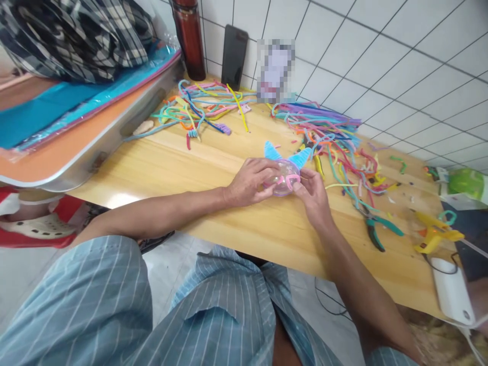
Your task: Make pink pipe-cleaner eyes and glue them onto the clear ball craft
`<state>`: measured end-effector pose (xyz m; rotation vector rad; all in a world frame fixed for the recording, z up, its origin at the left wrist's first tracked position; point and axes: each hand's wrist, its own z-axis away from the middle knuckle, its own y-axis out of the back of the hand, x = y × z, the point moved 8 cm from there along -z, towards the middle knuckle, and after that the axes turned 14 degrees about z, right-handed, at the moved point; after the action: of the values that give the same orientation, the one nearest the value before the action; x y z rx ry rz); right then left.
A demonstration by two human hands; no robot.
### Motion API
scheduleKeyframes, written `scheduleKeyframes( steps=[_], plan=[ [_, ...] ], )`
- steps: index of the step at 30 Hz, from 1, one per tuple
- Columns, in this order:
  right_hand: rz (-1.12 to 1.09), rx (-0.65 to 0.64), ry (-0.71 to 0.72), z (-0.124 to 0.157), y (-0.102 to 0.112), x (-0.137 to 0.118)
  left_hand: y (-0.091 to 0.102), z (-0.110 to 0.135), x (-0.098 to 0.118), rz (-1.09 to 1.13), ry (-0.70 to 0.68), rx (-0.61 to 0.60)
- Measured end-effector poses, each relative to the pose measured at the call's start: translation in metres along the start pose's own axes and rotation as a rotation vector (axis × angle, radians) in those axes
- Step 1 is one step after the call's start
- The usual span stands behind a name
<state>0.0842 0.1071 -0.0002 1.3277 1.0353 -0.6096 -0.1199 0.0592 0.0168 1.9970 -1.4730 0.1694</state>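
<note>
A round, clear, purple-rimmed piece (282, 191) is between my two hands just above the wooden table, with two blue pipe-cleaner ears (300, 157) standing up from its far edge. Bent pink pipe-cleaner bits (291, 182) show on its face. My left hand (254, 180) grips the left side, its fingers reaching over the front. At the right rim, my right hand (310, 190) pinches with thumb and fingers, close to a pink bit. Whether that bit is attached or only pressed there I cannot tell. Fingers cover part of the face.
Loose pipe cleaners lie in tangled heaps at the back left (198, 104) and right (328, 122). Green-handled pliers (375, 227), a yellow glue gun (434, 232) and a white power strip (452, 290) are on the right. A phone (234, 56) and a red-brown bottle (189, 40) stand by the tiled wall.
</note>
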Motion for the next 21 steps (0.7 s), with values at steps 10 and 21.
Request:
scheduleKeyframes(
  steps=[10,21],
  plan=[
    [0.115,0.201,-0.085,0.001,-0.008,-0.002,-0.004,-0.003,0.003,-0.003,0.019,-0.042],
    [0.082,0.267,-0.088,0.001,-0.011,0.013,0.022,-0.001,-0.007,0.234,0.195,0.152]
  ],
)
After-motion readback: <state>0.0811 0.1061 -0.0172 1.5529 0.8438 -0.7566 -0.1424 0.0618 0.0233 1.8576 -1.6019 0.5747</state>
